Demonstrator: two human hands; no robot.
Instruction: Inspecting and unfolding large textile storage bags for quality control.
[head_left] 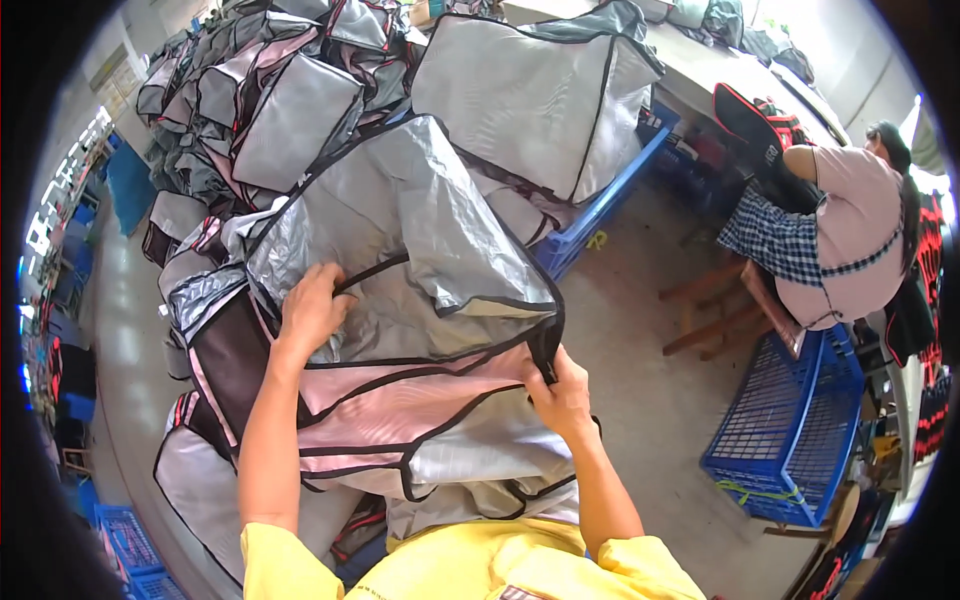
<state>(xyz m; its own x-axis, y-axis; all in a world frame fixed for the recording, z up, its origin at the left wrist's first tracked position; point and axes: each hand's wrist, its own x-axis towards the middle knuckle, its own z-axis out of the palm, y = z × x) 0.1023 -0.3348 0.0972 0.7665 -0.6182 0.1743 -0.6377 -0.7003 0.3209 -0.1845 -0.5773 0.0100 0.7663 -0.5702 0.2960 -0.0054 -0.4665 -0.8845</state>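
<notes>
In front of me lies a large silver foil-lined bag (370, 180) with pink side panels and black edge binding. It stands partly open, its shiny, creased lining facing up. My left hand (315, 308) is closed on the lining, by one end of a black strip that crosses it. The tips of some of its fingers are hidden in the folds. At the bag's right corner, my right hand (560, 395) grips the black-bound edge, thumb and fingers closed round it. Beneath, more grey and pink bag panels (490, 440) lie against my yellow shirt.
A heap of similar bags (290, 110) rises at the far left. Another grey bag (520, 100) rests over a blue crate (600, 215) beyond my work. To the right, a person (850, 220) sits on a wooden stool near a blue plastic basket (790, 430). Grey floor (640, 350) lies between.
</notes>
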